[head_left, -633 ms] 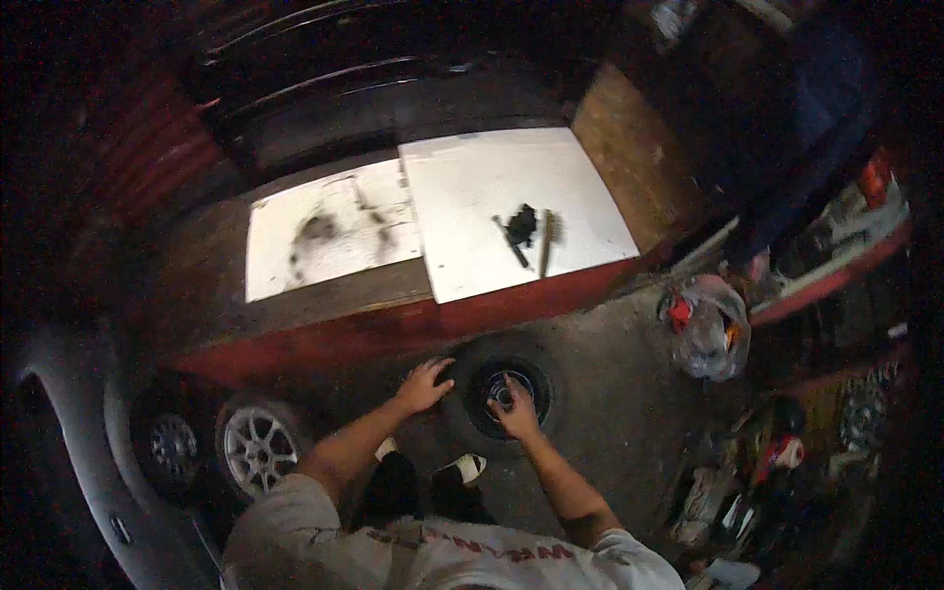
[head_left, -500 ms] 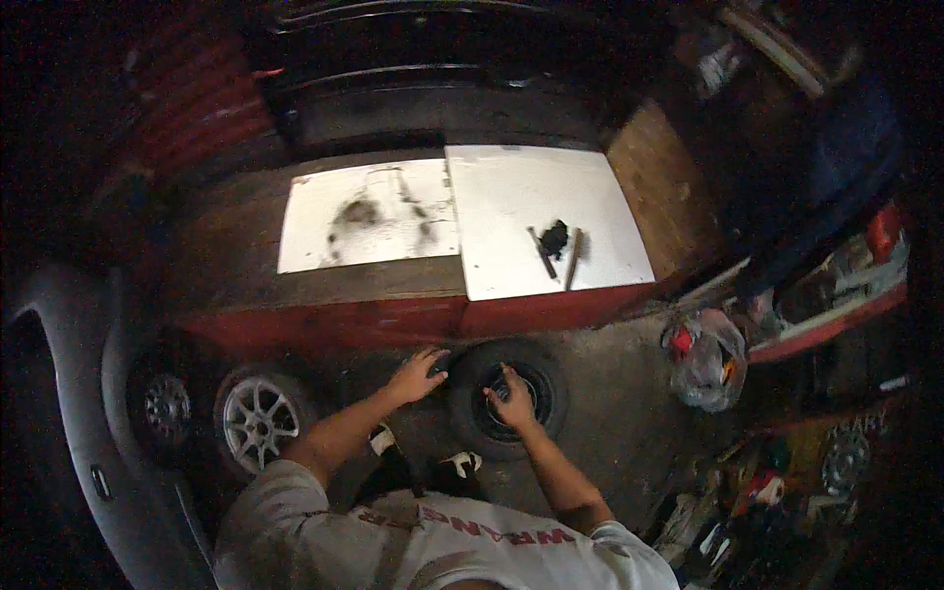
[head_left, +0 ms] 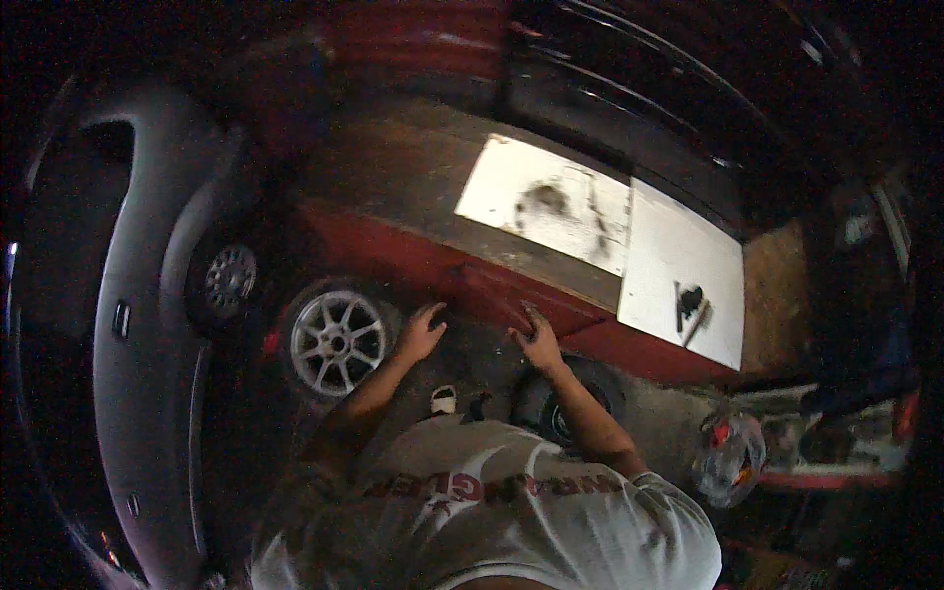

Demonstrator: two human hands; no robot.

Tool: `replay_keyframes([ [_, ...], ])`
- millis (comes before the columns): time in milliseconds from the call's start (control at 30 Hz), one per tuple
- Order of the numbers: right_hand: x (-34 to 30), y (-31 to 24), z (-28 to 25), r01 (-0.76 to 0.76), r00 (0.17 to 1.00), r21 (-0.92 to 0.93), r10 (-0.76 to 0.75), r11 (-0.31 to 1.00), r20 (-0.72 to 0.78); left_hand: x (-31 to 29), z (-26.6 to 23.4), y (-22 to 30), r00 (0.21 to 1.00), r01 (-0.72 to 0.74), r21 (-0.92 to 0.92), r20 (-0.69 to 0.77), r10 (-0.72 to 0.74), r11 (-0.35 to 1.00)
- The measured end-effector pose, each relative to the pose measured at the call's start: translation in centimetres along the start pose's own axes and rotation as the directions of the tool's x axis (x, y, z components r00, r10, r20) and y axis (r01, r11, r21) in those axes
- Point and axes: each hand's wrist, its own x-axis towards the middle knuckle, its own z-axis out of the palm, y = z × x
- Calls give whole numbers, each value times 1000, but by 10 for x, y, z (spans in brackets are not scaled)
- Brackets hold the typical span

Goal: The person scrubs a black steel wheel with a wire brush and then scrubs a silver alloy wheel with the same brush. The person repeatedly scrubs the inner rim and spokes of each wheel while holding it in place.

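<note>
My left hand (head_left: 421, 332) is held out, fingers apart and holding nothing, beside a wheel (head_left: 337, 344) with a silver spoked rim. Over the floor near the bench front, my right hand (head_left: 536, 342) is empty too, its fingers spread. Partly behind my right forearm a dark tire (head_left: 602, 385) lies flat on the floor. Past my hands stands a low bench with a red front (head_left: 393, 251) and a worn wooden top. Two white boards lie on it: a smudged one (head_left: 492, 187) and a cleaner one (head_left: 678, 236). A dark lump (head_left: 691, 299) and stick-like tools lie on the cleaner board.
A grey car (head_left: 147, 324) with a dark wheel (head_left: 230, 279) stands along the left. At the right, a clear plastic bag (head_left: 730, 457) with coloured contents sits on the floor near a cluttered shelf. A brown wooden panel (head_left: 774, 295) adjoins the bench's right end.
My view has swung left, so bench, boards and tire sit farther right. My right hand has come away from the tire's centre. My left hand is now closer to the silver-rimmed wheel.
</note>
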Motion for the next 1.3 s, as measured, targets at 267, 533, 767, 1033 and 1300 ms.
replay_keyframes([
  [267, 68, -69, 59, 43, 933, 71, -66, 997, 354, -56, -53, -53, 918, 322, -166, -188, -351, 932],
  [533, 144, -120, 108, 87, 849, 200, -178, 976, 498, -100, -66, -96, 723, 407, -179, -537, -435, 896],
  [767, 200, -116, 172, 181, 704, 411, -409, 894, 580, -106, -86, -64, 526, 539, -342, -577, -625, 770],
  [1033, 212, -164, 197, 189, 525, 292, -347, 938, 777, -132, -72, -102, 380, 680, -293, -643, -665, 672],
  [1300, 206, -140, 296, 307, 393, 102, -223, 946, 892, -158, -67, -174, 390, 644, -392, -570, -723, 657],
])
